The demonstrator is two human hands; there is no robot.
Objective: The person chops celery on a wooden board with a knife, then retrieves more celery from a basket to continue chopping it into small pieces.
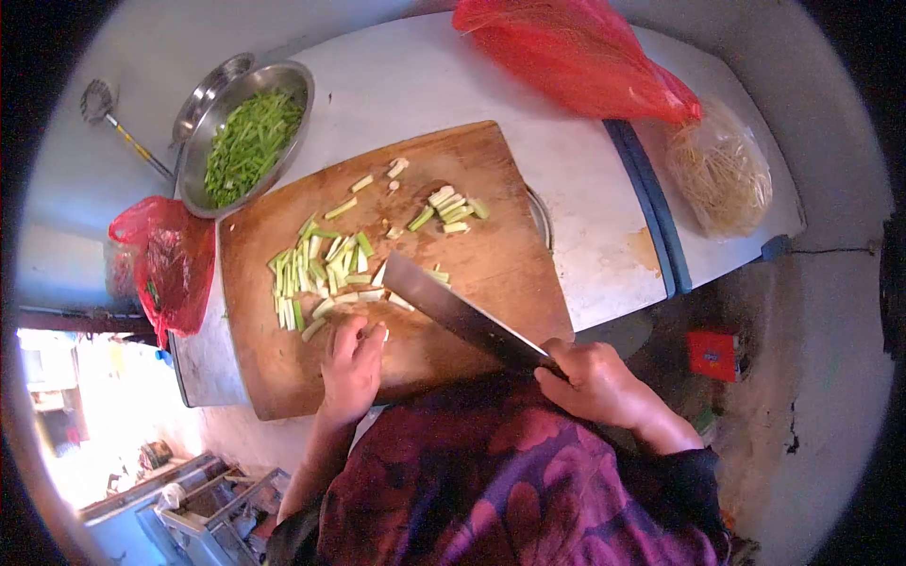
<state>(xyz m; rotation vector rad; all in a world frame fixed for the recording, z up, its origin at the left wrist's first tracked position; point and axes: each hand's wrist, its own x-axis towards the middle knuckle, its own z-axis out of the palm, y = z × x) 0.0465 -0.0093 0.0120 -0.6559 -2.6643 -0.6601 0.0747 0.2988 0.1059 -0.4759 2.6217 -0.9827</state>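
My right hand (596, 379) is wrapped round the handle of a cleaver (462, 316), whose broad blade slants up and left over the cutting board (491, 170). The blade's far end lies by several pale cut stalk pieces. My left hand (353, 373) rests over the board's near edge, fingers curled, with a small pale bit showing at the fingertips; what they hold is mostly hidden. Just beyond it spreads a pile of cut green-and-white stalks (316, 269). A smaller cluster of cut stalks (448, 209) lies farther right, and a few loose pieces sit near the top.
A metal bowl (304, 90) of chopped greens (250, 146) stands back left, with a red plastic bag (184, 264) below it. At the back right are a large red bag (576, 57) and a clear bag of pale strands (722, 179). A ladle-like strainer (99, 102) leans left.
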